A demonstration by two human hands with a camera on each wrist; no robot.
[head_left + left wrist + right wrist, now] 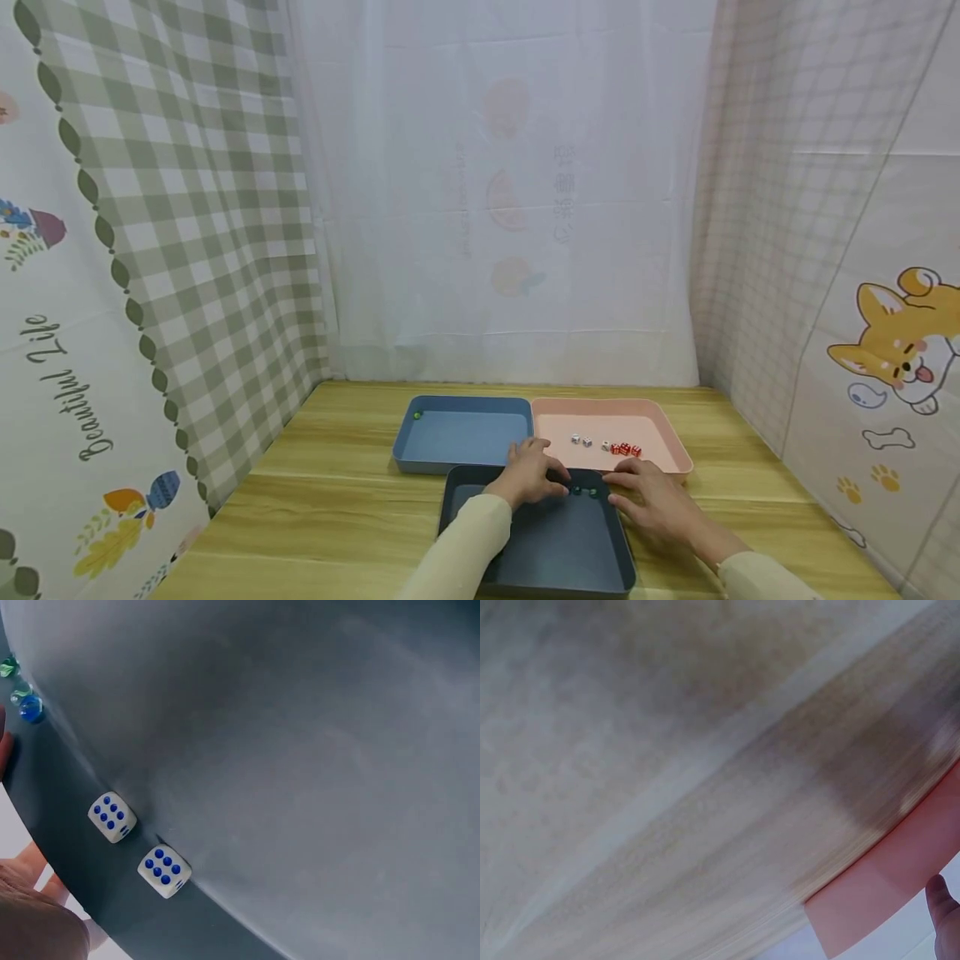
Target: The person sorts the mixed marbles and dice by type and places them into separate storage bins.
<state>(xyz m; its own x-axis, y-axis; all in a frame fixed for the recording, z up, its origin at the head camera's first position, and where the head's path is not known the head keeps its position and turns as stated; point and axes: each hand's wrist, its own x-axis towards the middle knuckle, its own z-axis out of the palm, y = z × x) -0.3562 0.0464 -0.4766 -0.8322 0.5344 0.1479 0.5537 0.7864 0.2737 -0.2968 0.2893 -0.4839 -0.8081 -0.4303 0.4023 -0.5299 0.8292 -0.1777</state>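
Pale cloths [510,183] are hanging around a wood-patterned table [352,508]. A dark tray [562,550] is sitting on it; a blue tray [465,433] and a pink tray [600,412] are lying just past its far edge. The right hand [654,502] is hanging by its far right corner, fingers loose and empty. The left hand [528,475] is hanging over its far part, also loose. Two white dice [165,871] and some small marbles [31,709] are lying inside, along its wall.
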